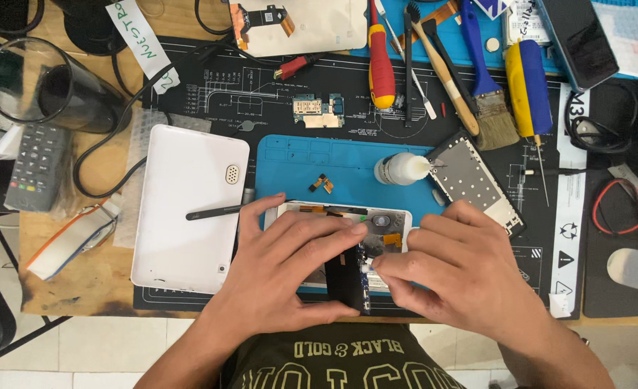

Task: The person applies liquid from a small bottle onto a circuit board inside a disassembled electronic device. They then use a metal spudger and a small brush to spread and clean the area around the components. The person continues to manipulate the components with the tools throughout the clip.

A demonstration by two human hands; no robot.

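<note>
Opened white phone flat on blue mat.

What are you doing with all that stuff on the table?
A person is bent over an opened white phone lying on a blue mat. The left hand rests across it and pins down a black part, while the right hand pinches something small at the phone's middle. A white tablet back with a black prying tool on it lies beside them, and a small white bottle, screwdrivers and brushes lie further back.
</note>
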